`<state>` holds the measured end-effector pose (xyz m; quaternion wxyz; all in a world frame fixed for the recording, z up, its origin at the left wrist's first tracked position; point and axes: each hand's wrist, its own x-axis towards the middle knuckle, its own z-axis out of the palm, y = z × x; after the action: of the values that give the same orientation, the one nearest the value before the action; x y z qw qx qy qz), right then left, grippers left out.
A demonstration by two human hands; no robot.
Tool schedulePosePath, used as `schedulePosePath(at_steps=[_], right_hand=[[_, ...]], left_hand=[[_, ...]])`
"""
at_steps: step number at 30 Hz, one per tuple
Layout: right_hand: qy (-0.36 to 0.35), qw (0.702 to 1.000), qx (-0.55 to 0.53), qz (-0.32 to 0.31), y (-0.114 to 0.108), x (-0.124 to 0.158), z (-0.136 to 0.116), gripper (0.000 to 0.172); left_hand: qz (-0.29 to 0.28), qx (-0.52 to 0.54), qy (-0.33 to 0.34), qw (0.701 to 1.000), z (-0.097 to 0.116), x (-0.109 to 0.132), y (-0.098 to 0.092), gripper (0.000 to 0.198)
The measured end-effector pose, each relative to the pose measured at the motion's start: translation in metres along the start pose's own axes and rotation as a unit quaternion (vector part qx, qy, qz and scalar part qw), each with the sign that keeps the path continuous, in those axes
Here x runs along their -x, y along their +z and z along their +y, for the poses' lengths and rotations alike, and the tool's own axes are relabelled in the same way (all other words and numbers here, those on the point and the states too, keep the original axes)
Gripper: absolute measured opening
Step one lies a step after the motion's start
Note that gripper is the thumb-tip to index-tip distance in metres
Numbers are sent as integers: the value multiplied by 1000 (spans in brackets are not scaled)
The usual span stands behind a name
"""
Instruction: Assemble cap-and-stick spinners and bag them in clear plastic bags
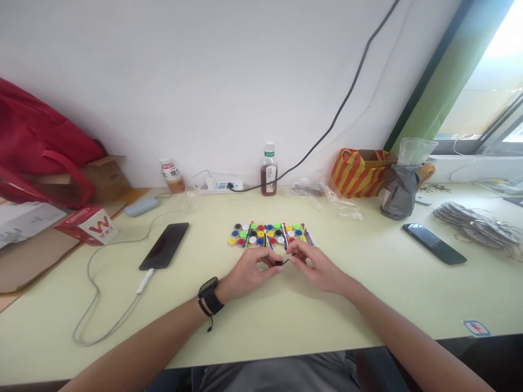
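My left hand (254, 272) pinches a small dark round piece (278, 263), apparently a black spool, between thumb and fingers. A thin black strand (285, 262) runs from it to my right hand (317, 268), whose thumb and fingertips are closed on the strand's other end. Both hands are just above the table, close together. Right behind them lies a set of small coloured spools (260, 234) in red, yellow, green, blue, white and black. Bundles of thin coloured strips lie between groups of these spools, and my fingers hide part of the front row.
A phone (165, 247) with a white charging cable lies left; another phone (433, 243) lies right. Behind stand a dark drink bottle (268, 173), a smaller bottle (173, 177), a power strip (220, 183) and a striped bag (355, 175). A red-and-white box (96, 224) sits left.
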<state>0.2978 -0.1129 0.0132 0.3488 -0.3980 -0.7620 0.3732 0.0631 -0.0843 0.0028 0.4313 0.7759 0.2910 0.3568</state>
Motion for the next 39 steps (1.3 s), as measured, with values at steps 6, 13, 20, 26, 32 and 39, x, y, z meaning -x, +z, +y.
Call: schedulePosePath(at_steps=[6, 13, 20, 26, 32, 39], right_hand=[[-10, 997, -34, 66, 2, -2, 4, 31], [-72, 981, 44, 176, 1, -1, 6, 29], [-101, 978, 82, 164, -2, 4, 2, 42], [-81, 992, 43, 84, 4, 5, 8, 60], [-30, 999, -18, 34, -1, 2, 5, 60], [-17, 999, -12, 43, 3, -1, -2, 30]], left_hand=[[-39, 156, -57, 985, 3, 0, 0, 29], [17, 203, -91, 975, -4, -5, -1, 32], [47, 229, -115, 965, -11, -6, -3, 32], [56, 250, -123, 959, -12, -7, -4, 33], [46, 245, -121, 961, -6, -7, -3, 30], [47, 226, -118, 966, -5, -6, -3, 32]])
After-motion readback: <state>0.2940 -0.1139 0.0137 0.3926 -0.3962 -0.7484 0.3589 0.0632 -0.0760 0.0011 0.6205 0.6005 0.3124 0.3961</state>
